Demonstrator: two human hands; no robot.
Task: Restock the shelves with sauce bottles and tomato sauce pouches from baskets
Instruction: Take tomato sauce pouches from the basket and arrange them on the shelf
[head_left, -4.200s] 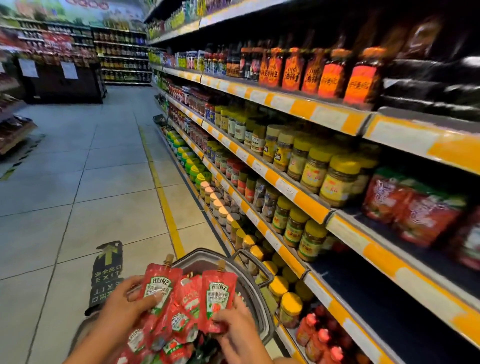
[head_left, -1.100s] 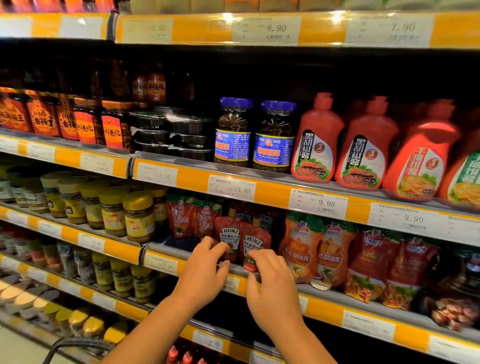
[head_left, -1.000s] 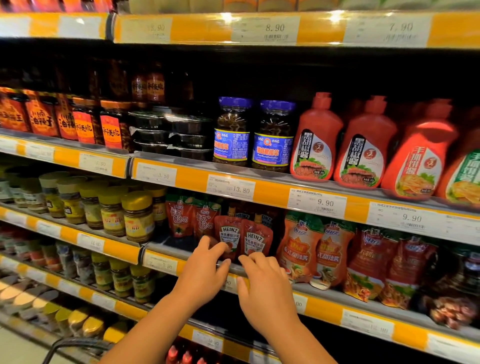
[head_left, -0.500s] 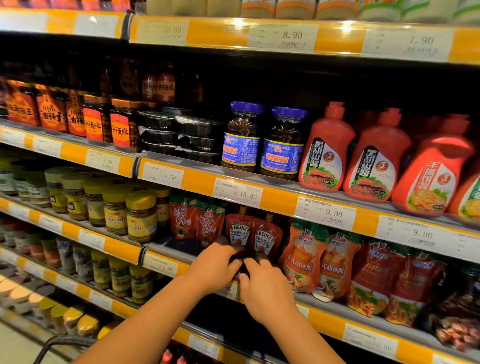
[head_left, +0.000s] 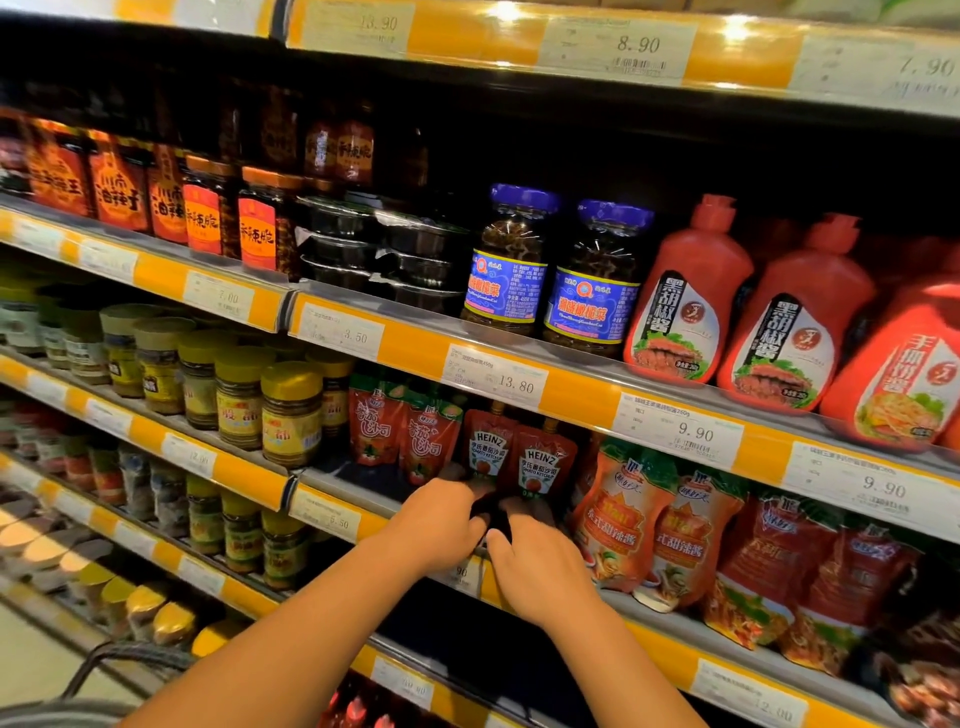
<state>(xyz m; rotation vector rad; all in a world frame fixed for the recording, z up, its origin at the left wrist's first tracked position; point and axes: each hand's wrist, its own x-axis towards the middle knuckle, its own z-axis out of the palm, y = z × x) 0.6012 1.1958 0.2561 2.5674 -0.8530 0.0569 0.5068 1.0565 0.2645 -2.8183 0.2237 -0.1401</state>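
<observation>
Two red Heinz tomato sauce pouches stand upright side by side on the third shelf down, the left pouch (head_left: 485, 452) and the right pouch (head_left: 540, 470). My left hand (head_left: 441, 519) reaches to the foot of the left pouch, fingers curled around its base. My right hand (head_left: 540, 564) sits just beside it, fingers bent onto the base of the right pouch. Both sets of fingertips are partly hidden in the shelf's shadow. The grey basket (head_left: 119, 660) shows only its handle and rim at the bottom left.
Other red pouches (head_left: 405, 431) stand left of the Heinz ones, orange chilli sauce pouches (head_left: 623, 525) right. Yellow-lidded jars (head_left: 291, 410) fill the shelf further left. Above are blue-lidded jars (head_left: 511, 260) and red squeeze bottles (head_left: 685, 291). Yellow price rails (head_left: 576, 395) edge every shelf.
Earlier I held pouches over the basket in the aisle. Within the last second both hands dropped from the pouch fronts to their bases and came close together; the view shifted slightly.
</observation>
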